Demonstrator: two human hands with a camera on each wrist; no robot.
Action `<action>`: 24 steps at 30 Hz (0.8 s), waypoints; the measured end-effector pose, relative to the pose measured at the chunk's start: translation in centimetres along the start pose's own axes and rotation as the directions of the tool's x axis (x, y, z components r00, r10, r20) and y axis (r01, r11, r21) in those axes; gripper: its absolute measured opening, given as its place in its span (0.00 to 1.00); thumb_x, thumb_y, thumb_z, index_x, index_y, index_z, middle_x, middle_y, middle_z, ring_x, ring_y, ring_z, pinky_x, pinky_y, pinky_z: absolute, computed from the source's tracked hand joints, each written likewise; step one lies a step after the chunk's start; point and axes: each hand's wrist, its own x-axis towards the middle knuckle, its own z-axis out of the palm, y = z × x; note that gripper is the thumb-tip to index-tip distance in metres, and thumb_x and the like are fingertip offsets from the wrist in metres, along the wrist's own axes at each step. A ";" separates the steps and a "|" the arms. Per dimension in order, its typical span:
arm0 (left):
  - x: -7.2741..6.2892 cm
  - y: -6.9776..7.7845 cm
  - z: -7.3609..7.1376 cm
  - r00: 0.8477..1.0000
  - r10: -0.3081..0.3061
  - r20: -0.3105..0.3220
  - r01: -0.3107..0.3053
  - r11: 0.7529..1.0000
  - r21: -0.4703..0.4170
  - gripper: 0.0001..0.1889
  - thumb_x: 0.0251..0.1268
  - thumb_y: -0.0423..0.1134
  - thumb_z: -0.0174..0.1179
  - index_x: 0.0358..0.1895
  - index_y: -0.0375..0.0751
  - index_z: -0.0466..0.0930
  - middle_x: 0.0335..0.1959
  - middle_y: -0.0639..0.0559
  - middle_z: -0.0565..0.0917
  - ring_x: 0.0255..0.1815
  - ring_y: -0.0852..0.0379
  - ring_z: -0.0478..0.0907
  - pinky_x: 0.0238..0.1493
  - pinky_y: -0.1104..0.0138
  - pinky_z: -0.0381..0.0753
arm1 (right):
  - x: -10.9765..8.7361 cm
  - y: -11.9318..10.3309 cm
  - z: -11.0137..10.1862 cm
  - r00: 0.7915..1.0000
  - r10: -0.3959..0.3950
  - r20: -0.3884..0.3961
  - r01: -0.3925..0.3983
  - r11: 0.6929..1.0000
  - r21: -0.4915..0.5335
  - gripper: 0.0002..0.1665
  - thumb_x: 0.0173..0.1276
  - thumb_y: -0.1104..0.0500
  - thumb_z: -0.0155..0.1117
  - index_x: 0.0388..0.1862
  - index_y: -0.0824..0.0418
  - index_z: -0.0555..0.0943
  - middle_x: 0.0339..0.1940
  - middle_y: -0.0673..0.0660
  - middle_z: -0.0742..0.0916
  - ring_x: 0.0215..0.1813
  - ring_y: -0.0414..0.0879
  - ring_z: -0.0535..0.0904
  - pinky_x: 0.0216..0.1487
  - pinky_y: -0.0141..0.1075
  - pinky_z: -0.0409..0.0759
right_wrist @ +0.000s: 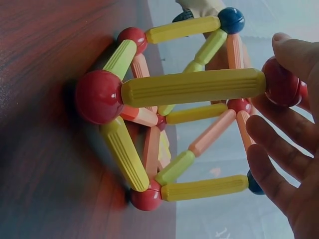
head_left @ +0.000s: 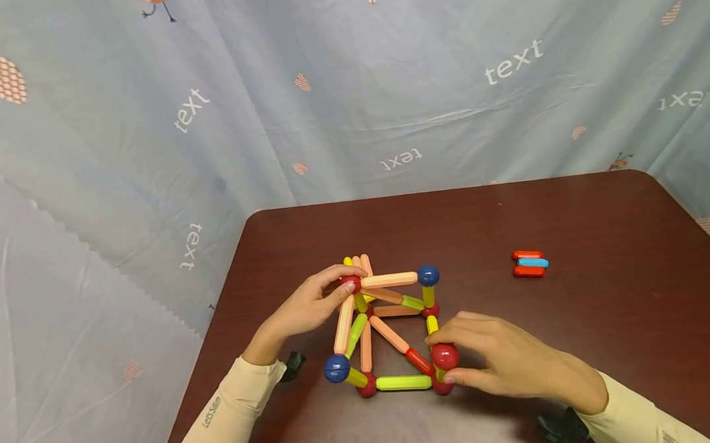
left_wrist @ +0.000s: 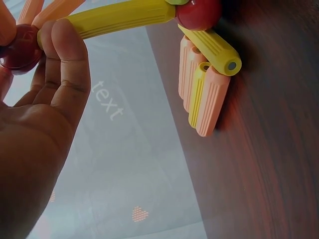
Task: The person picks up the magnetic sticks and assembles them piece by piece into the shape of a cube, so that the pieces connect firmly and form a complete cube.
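A frame of magnetic rods and balls stands on the table, with red balls at its base and yellow uprights. At its back left top corner, my left hand holds a red ball; the left wrist view shows fingertips by the end of a yellow rod under that ball. My right hand pinches the red ball atop the front right yellow upright. Blue balls cap the other two top corners. Peach rods join the left-hand ball to both blue balls. No rod shows from the right-hand ball to either.
Two red rods and a blue rod lie side by side toward the right back of the dark table. Several peach and yellow rods lie behind the frame at its left. A printed curtain hangs beyond the table.
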 end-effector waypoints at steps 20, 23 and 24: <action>0.0 -0.1 -0.2 1.000 -0.004 0.001 0.004 1.000 0.001 0.18 0.79 0.43 0.55 0.67 0.51 0.76 0.54 0.46 0.80 0.49 0.52 0.80 0.52 0.65 0.84 | -0.1 0.1 -0.2 1.000 0.021 0.011 -0.021 1.000 -0.019 0.29 0.64 0.44 0.75 0.63 0.47 0.79 0.51 0.38 0.84 0.50 0.33 0.79 0.51 0.34 0.83; 0.0 -0.1 -0.1 1.000 -0.001 0.003 0.001 1.000 0.000 0.18 0.79 0.43 0.55 0.67 0.51 0.76 0.55 0.47 0.80 0.49 0.52 0.80 0.52 0.64 0.84 | 0.1 0.0 -0.7 0.999 0.037 0.019 -0.037 0.999 -0.028 0.30 0.64 0.44 0.75 0.63 0.47 0.79 0.53 0.38 0.84 0.51 0.33 0.79 0.52 0.33 0.82; 0.0 -0.1 0.0 1.000 0.000 0.004 0.000 1.000 0.001 0.18 0.79 0.43 0.55 0.67 0.51 0.76 0.55 0.47 0.80 0.49 0.52 0.80 0.52 0.63 0.85 | 0.2 0.1 -1.0 0.999 0.040 0.017 -0.039 0.999 -0.031 0.30 0.64 0.45 0.75 0.64 0.48 0.79 0.53 0.38 0.84 0.52 0.33 0.79 0.52 0.32 0.82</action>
